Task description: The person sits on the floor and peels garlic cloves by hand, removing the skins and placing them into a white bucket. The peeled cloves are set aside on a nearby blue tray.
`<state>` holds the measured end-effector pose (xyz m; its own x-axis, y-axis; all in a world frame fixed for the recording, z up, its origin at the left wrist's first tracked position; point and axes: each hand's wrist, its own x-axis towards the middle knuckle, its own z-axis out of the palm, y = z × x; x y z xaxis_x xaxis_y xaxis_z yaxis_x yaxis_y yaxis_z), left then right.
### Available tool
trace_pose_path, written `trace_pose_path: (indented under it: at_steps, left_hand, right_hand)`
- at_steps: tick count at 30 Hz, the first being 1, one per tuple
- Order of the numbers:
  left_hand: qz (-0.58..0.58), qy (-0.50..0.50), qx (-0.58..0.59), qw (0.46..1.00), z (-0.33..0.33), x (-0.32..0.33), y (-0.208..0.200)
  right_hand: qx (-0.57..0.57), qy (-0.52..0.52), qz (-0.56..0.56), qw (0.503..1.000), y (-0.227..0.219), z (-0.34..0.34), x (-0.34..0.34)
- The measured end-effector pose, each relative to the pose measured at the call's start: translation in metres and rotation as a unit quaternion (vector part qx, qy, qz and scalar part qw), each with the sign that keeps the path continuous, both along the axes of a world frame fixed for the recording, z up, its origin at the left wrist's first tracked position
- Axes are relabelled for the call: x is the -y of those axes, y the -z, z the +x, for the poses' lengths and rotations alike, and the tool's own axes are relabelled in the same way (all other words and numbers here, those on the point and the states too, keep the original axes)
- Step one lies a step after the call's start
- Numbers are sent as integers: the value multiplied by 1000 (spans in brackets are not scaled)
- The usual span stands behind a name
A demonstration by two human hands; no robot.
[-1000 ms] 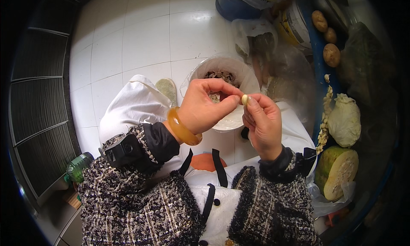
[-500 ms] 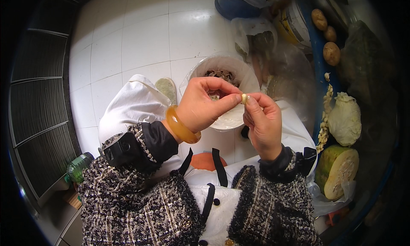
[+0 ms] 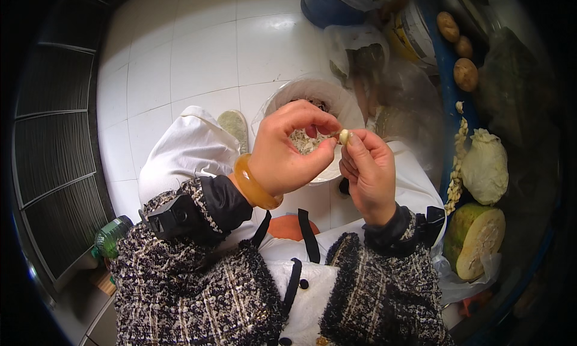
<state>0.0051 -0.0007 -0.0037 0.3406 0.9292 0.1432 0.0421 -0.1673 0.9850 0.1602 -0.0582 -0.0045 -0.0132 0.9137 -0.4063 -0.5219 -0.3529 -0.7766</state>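
Note:
A pale garlic clove [image 3: 344, 137] is pinched between the thumb and forefinger of my right hand [image 3: 371, 165]. My left hand [image 3: 291, 144], with an amber-coloured bangle [image 3: 255, 183] at its wrist, has its thumb and forefinger curled close together at the clove's left side. Whether a scrap of skin lies between those tips is too small to make out. Below both hands stands a round bin [image 3: 282, 96] with a clear liner, holding dark and pale scraps.
On the right, a row of garlic cloves [image 3: 457, 165] lies beside a pale cabbage [image 3: 485, 168], a cut melon-like gourd [image 3: 481, 241] and several potatoes [image 3: 465, 74]. A white bucket [image 3: 415, 33] and plastic bags stand beyond. A green bottle [image 3: 112, 235] is at left.
My left thumb and forefinger have drawn back slightly from the clove, which shows more of its surface now. My right hand stays in place with the clove.

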Motion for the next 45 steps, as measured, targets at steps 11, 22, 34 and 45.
trace_pose_path:
  at_steps: [11, 22, 34, 45]
  left_hand:
    - [116, 3, -32, 993, 2, -1, 3]
    - [118, 34, -67, 990, 1, 2, 7]
    - [15, -49, -42, 998, 9, 6, 11]
    - [-114, 53, -15, 992, -2, 5, 8]
  right_hand:
    - [9, 6, -10, 1000, -4, -2, -2]
    - [-70, 25, -73, 995, -3, 5, -6]
    - [-121, 27, -79, 989, -3, 8, -6]
    - [-50, -3, -60, 997, -3, 4, -5]
